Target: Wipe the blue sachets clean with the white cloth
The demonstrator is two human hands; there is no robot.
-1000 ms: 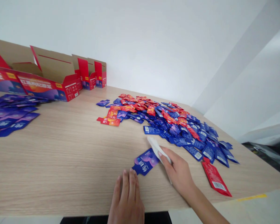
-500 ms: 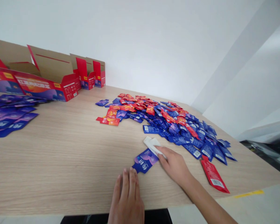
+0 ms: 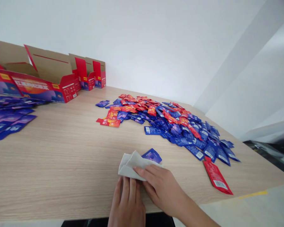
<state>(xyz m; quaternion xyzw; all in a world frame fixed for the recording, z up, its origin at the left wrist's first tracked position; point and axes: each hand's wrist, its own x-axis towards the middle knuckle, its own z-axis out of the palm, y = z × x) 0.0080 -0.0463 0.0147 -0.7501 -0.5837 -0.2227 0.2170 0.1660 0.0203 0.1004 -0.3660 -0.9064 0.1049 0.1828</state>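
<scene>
My right hand [image 3: 161, 189] presses a folded white cloth [image 3: 130, 165] down on the light wooden table [image 3: 61, 151], its fingers lying across the cloth. Under the cloth's far edge, a blue sachet [image 3: 152, 156] shows only at one end; the rest is hidden. My left hand [image 3: 126, 200] rests palm down at the table's near edge, its fingertips against the cloth's lower edge. A large heap of blue and red sachets [image 3: 172, 123] lies beyond both hands.
A single red sachet [image 3: 216, 178] lies right of the heap. Blue sachets [image 3: 9, 118] are stacked at far left. Open red cardboard boxes [image 3: 42, 85] stand along the wall. The table's edge runs along the near and right sides.
The white cloth has moved left and now lies over most of the blue sachet. My right hand has moved left to press on it, closer to my left hand.
</scene>
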